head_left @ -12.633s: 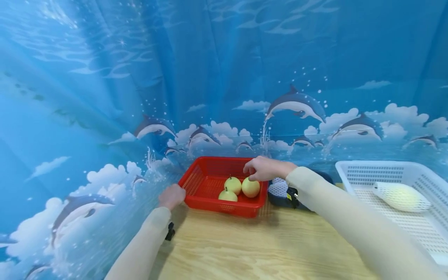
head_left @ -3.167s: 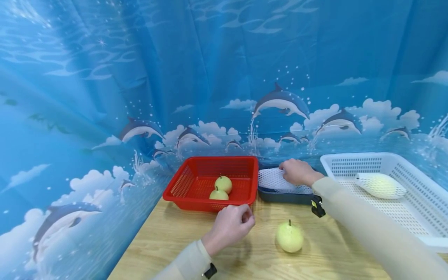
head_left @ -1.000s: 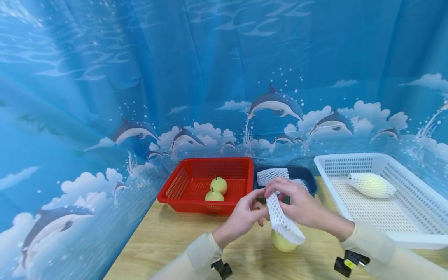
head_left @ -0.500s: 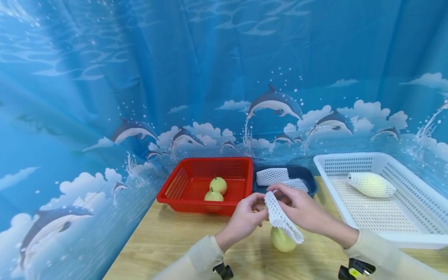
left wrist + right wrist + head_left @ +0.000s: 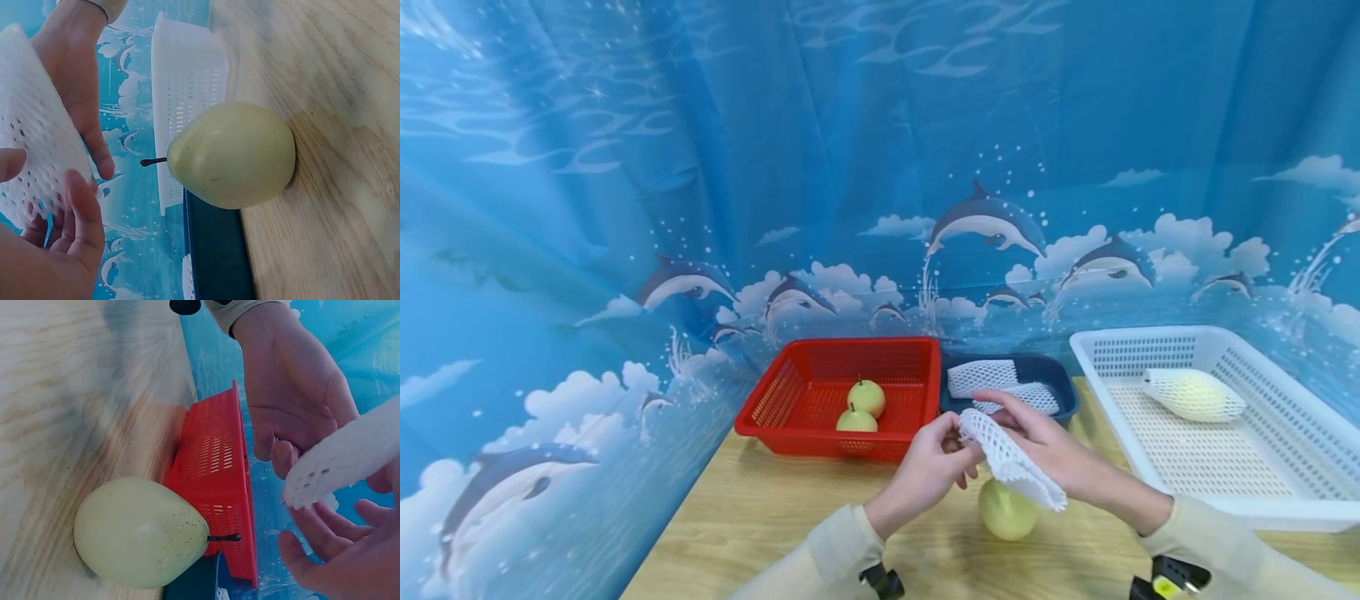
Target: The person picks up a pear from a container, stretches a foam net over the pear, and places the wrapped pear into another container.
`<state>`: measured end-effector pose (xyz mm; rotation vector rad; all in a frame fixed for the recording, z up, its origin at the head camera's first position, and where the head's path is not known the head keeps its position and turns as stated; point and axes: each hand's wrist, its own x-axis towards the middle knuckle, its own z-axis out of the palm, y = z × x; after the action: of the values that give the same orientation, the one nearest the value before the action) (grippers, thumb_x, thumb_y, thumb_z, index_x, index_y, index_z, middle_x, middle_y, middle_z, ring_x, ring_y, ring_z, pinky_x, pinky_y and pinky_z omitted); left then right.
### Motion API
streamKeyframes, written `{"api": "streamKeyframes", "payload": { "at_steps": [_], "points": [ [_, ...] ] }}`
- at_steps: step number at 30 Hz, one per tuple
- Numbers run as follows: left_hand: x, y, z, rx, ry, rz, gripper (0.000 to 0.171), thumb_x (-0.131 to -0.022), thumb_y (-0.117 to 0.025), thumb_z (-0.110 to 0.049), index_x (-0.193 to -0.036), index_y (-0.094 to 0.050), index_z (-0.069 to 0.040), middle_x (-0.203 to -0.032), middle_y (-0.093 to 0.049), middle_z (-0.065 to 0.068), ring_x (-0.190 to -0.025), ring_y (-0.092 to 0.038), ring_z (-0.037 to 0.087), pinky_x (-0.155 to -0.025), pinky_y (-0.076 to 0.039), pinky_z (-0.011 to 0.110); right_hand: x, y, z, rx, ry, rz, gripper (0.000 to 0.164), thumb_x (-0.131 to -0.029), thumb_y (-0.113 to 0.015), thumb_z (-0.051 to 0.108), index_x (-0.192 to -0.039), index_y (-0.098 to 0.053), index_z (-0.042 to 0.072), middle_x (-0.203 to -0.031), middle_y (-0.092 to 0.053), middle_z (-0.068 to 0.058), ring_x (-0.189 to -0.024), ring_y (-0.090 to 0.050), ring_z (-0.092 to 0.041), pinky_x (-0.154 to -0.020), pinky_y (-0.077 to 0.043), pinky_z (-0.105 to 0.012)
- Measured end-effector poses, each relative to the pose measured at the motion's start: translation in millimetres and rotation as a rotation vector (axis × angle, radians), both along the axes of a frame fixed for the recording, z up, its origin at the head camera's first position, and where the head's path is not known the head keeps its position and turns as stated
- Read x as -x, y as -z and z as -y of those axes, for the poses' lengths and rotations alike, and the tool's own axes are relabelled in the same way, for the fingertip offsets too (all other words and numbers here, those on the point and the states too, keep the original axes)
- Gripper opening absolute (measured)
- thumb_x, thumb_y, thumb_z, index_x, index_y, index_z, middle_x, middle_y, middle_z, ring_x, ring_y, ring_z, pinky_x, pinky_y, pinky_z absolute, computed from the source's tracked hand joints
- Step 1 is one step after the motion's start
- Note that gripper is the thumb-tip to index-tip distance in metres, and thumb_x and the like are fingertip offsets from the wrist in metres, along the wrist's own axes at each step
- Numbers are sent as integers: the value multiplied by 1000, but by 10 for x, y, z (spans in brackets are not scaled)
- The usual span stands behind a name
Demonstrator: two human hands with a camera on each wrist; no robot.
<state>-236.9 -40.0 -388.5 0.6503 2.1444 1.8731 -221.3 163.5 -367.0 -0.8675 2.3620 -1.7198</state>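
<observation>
Both hands hold a white foam net sleeve (image 5: 1011,461) that slants over an upright pale yellow pear (image 5: 1006,512) on the table. My left hand (image 5: 922,473) pinches the sleeve near its upper end, thumb and fingers on either side in the left wrist view. My right hand (image 5: 1056,450) holds the sleeve from the other side, its index finger reaching over the top end in the head view. In the right wrist view, several of this hand's fingers (image 5: 325,534) spread below the sleeve. The pear's stem (image 5: 154,162) is bare, and the sleeve stands apart from it.
Two pears (image 5: 867,398) lie in a red basket (image 5: 767,433) at the back left. Behind the hands, a dark blue tray (image 5: 1063,379) holds more foam net sleeves (image 5: 981,377). On the right, a white basket (image 5: 1285,512) contains a sleeved pear (image 5: 1195,395).
One pear came from the red basket onto the table, and a sleeve was taken from the blue tray. Over the last half second the sleeve's lower end has swung right, uncovering more of the pear.
</observation>
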Motion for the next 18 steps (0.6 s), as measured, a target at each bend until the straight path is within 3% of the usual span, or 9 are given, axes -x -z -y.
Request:
{"api": "streamKeyframes", "payload": {
  "at_steps": [5,9,12,18],
  "points": [
    [13,26,0,-36,34,47,14,-96,-66,-15,-103,-57,-7,-83,-64,5,-64,-59,13,-57,-52,21,-25,-9,-8,15,30,8,48,-107,-46,16,-151,-34,0,-118,-63,-28,-94,-67,-16,-77,-59,-33],
    [7,37,3,-63,52,76,9,-97,-60,-7,-104,-58,-4,-84,-64,4,-64,-59,13,-57,-53,21,-45,-28,9,-22,98,59,47,-109,-42,24,-153,-37,9,-139,-54,-26,-110,-64,-24,-86,-55,-33],
    [0,34,3,-81,72,97,8,-96,-58,-4,-104,-58,-2,-84,-63,4,-66,-59,13,-58,-53,22,-50,-31,15,-29,117,96,47,-109,-40,28,-153,-40,10,-153,-43,-22,-128,-54,-31,-96,-49,-32],
    [12,41,14,-120,122,169,6,-94,-55,-3,-99,-57,-5,-85,-62,7,-68,-60,13,-59,-53,23,-64,-21,-15,-45,154,154,50,-109,-41,30,-146,-48,-2,-143,-54,-22,-131,-52,-34,-103,-46,-37]
  ]
}}
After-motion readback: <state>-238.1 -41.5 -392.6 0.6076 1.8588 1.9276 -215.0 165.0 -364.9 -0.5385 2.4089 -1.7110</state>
